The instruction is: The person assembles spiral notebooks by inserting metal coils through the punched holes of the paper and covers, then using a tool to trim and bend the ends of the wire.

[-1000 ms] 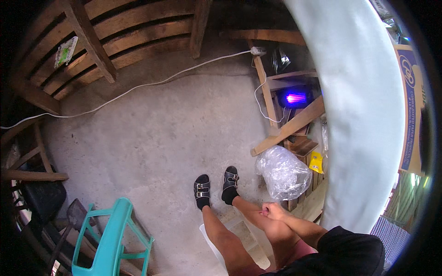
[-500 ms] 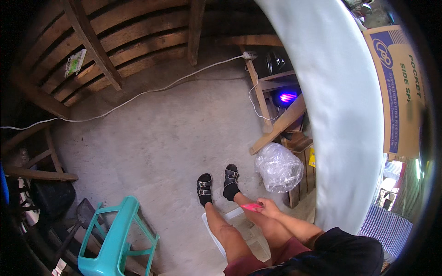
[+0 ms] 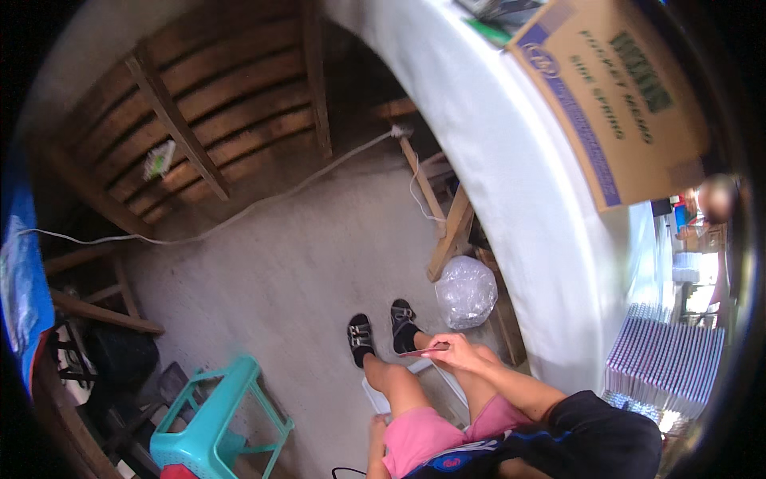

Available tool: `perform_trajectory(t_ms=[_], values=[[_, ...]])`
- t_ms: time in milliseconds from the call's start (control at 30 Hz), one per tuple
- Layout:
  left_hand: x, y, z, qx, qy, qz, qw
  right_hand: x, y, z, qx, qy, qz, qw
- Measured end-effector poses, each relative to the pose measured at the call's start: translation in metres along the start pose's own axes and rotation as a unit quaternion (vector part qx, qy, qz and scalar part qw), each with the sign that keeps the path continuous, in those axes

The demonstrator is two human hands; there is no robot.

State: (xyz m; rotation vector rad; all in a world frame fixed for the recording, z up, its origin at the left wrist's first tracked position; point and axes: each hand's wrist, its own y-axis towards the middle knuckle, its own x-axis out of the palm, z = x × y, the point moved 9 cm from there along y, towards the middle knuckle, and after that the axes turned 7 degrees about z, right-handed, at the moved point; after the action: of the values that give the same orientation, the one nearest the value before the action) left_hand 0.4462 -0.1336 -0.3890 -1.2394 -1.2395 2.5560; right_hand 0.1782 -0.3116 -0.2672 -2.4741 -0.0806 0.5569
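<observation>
My right hand [image 3: 455, 351] is closed in a pinch on a thin, flat reddish-pink thing [image 3: 426, 351], held over my lower legs. That thing is seen nearly edge-on, and its kind does not show. Beside my left thigh my left hand [image 3: 377, 429] hangs low near the lower edge; its fingers are too small and blurred to read. Under my legs shows the edge of a white stool [image 3: 375, 397]. My feet, in black strapped sandals [image 3: 361, 330], rest on the concrete floor.
To the left stands a turquoise plastic stool [image 3: 209, 423]. A clear plastic bundle [image 3: 466, 292] lies by wooden legs at the right. A white-covered table [image 3: 511, 184] carries a cardboard box [image 3: 614, 104] and a spiral-bound stack [image 3: 666, 359]. A white cord [image 3: 279, 201] crosses the floor's far side.
The view has swung right, bringing more of the box and the stack into sight. My left hand has come into view. The pink thing has turned nearly edge-on in my right hand.
</observation>
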Motion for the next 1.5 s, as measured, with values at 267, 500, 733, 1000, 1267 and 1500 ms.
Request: perform_trajectory(t_ms=[267,500,733,1000,1267,1500], values=[[-0.074,0.017,0.194,0.223,-0.453,0.144,0.851,-0.012,-0.121,-0.096,-0.173,0.249,0.024,0.953],[-0.203,-0.148,0.365,0.433,-0.496,0.166,0.734,-0.105,-0.311,-0.116,-0.323,0.301,0.003,0.897],[-0.192,-0.379,0.439,0.711,-0.443,0.046,0.544,-0.125,-0.409,0.001,-0.246,0.649,0.079,0.715],[-0.04,-0.545,0.46,0.793,-0.237,-0.326,0.456,-0.223,-0.533,-0.012,-0.306,0.308,0.473,0.766],[0.163,-0.532,0.529,0.814,0.06,-0.158,0.557,-0.352,-0.607,0.062,-0.15,0.131,0.599,0.776],[0.245,-0.509,0.584,0.774,0.385,-0.165,0.475,-0.428,-0.574,0.07,-0.173,-0.021,0.471,0.865]])
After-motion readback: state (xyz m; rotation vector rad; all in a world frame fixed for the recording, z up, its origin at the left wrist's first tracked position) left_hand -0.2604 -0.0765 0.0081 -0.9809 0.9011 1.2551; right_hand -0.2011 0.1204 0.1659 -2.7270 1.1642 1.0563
